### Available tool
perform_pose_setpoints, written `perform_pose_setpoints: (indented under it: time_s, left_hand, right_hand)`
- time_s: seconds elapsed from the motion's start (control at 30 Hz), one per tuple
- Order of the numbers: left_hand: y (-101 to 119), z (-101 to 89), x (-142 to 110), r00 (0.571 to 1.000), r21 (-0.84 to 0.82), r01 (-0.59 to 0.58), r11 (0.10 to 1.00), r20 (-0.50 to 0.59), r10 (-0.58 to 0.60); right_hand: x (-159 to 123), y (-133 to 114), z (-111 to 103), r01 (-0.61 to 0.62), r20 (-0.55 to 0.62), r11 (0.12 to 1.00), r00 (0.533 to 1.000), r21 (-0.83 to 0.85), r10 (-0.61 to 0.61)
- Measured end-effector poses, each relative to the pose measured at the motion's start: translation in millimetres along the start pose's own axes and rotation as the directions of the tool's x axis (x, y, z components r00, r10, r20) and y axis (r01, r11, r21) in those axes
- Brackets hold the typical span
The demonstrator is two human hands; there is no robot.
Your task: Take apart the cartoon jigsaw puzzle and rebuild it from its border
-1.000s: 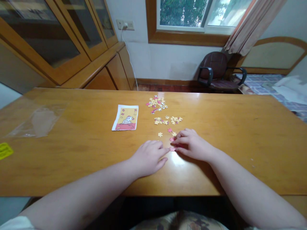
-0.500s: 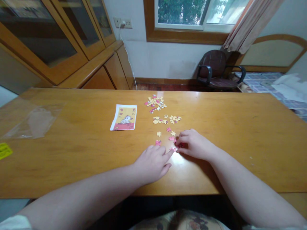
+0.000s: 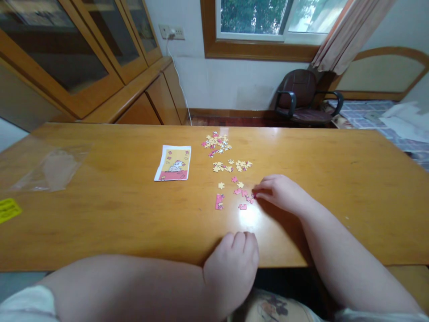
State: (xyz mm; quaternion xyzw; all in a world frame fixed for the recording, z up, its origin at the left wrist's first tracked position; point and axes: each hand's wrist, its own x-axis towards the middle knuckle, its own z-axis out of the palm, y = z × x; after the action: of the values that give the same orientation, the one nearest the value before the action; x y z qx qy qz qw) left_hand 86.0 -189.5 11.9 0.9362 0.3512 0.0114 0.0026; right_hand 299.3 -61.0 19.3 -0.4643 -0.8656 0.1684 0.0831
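Observation:
My right hand (image 3: 276,194) is at the right of a small cluster of pink puzzle pieces (image 3: 244,193), its thumb and fingertips pinched on a small dark pink puzzle piece (image 3: 254,195). Nearer to me lies a single pink puzzle piece (image 3: 242,206). My left hand (image 3: 234,264) is drawn back to the table's front edge, curled with its fingertips hidden underneath. Left of the cluster stands a joined pink strip of puzzle pieces (image 3: 219,201), with a lone yellow puzzle piece (image 3: 221,185) above it.
Two yellow groups, a left pile (image 3: 222,167) and a right pile (image 3: 243,165), lie beyond the cluster. Farther back is a mixed pile (image 3: 216,143). A picture sheet (image 3: 173,163) with a white animal, a clear plastic bag (image 3: 55,170) and a yellow label (image 3: 9,210) lie leftward on the table (image 3: 134,223).
My left hand has pulled back from the pink piece toward the table's front edge and curled up, uncovering the pink strip. My right hand has shifted slightly right, showing more of the cluster.

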Motion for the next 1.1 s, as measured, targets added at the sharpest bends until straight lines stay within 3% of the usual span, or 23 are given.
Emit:
perform_pose_setpoints:
  time_s: [0.1,0.23,0.47,0.63,1.1]
  left_hand:
    - [11,11.6,7,0.994,0.05,0.079,0.996,-0.084,-0.075]
    - [5,23.4,12,0.992,0.061,0.113,0.992,-0.069,-0.109]
    - [-4,23.2,11,0.991,0.025,0.117,0.993,-0.066,-0.115]
    - [-7,19.9,14,0.994,-0.007,0.089,0.996,-0.069,-0.089]
    - [-8,11.7,17,0.976,-0.029,0.168,0.985,0.147,-0.162]
  right_hand:
    - [1,-1,4,0.003,0.033,1.0,0.999,0.018,-0.004]
    - [4,-2,7,-0.015,0.076,1.0,0.997,0.018,0.014]
    - [5,-10,5,-0.104,0.126,0.99,0.988,0.091,0.092]
    - [4,-6,4,-0.123,0.063,0.991,0.991,0.06,0.119]
    - [4,-7,4,-0.177,0.062,0.977,0.983,0.116,0.171]
